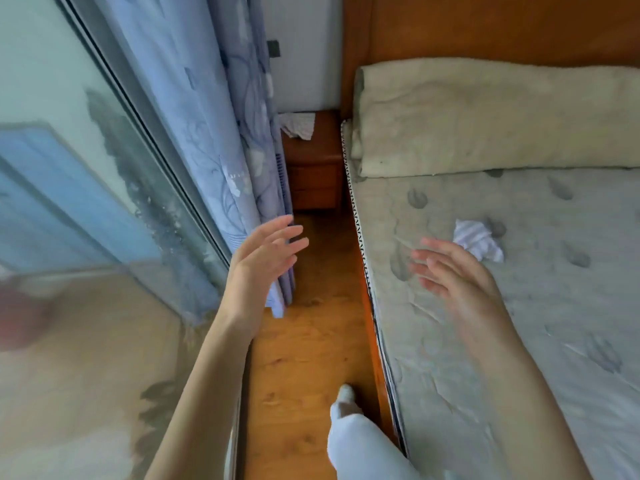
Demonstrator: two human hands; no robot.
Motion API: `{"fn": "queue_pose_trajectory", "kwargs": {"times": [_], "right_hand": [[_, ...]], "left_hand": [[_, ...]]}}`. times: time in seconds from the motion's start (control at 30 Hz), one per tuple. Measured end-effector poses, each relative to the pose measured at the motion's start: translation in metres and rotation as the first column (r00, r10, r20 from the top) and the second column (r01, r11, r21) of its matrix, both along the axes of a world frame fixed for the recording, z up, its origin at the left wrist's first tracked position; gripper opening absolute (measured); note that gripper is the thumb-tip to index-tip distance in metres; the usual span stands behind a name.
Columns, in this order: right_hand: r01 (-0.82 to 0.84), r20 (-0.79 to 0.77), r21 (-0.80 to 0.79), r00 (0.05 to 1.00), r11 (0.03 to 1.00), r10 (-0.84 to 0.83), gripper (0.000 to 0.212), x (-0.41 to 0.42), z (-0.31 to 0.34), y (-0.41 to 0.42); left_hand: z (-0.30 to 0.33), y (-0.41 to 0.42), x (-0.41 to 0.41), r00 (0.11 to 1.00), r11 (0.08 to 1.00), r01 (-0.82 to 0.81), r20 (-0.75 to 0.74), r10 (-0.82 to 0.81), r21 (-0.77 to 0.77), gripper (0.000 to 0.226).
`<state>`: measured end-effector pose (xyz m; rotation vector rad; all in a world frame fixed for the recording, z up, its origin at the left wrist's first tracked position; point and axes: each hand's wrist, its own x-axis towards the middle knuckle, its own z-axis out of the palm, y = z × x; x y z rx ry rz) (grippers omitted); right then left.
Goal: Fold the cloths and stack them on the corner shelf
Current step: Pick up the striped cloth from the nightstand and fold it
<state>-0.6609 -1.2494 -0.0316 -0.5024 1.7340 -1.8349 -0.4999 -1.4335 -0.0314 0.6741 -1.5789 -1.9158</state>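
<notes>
A crumpled white cloth with pale stripes [479, 240] lies on the grey mattress [519, 341], just beyond my right hand [453, 271]. That hand hovers over the mattress with fingers spread and holds nothing. My left hand [266, 258] is raised over the floor gap beside the blue curtain [221, 133], fingers apart, also holding nothing. Another striped cloth [298, 125] lies on top of the brown wooden corner shelf [322, 147] at the far end of the gap, partly hidden by the curtain.
A narrow strip of wooden floor [301, 341] runs between the glass window [86, 202] on the left and the bed on the right. A rolled beige blanket [485, 116] lies against the wooden headboard [485, 26]. My leg and foot [349, 427] stand in the gap.
</notes>
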Motion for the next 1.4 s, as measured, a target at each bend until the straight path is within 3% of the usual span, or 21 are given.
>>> {"fn": "queue_pose_trajectory", "kwargs": {"times": [0.3,0.63,0.73,0.83,0.9,1.1,1.4], "right_hand": [[-0.125,-0.035,0.016,0.991,0.992,0.126,0.026,-0.130,0.018,-0.114],[-0.061,0.023,0.034,0.998,0.998,0.060,0.028,-0.262,-0.009,-0.245],[-0.079,0.047,0.018,0.996,0.997,0.078,0.020,-0.304,-0.006,-0.300],[-0.088,0.078,-0.015,0.993,0.996,0.089,0.037,-0.343,0.005,-0.356],[-0.076,0.078,-0.035,0.994,0.996,0.079,0.025,-0.365,0.008,-0.387],[-0.098,0.089,-0.020,0.991,0.995,0.099,0.025,-0.415,0.005,-0.462],[-0.330,0.037,0.035,0.944,0.943,0.329,0.023,-0.507,-0.010,-0.627]], "left_hand": [[0.011,-0.089,-0.125,0.998,0.998,-0.037,0.045,0.040,-0.060,0.043],[-0.016,-0.247,-0.262,0.992,0.997,0.072,0.102,-0.073,0.022,0.055],[-0.008,-0.298,-0.305,0.997,0.999,0.041,0.061,-0.042,0.017,0.036],[0.004,-0.344,-0.346,0.999,1.000,0.021,0.040,-0.022,0.007,0.024],[0.008,-0.374,-0.369,0.999,1.000,0.023,0.046,-0.023,0.020,0.028],[0.010,-0.453,-0.393,0.990,0.991,-0.127,0.065,0.124,0.044,0.018],[-0.006,-0.560,-0.458,0.925,0.927,-0.372,0.103,0.365,0.052,0.030]]}}
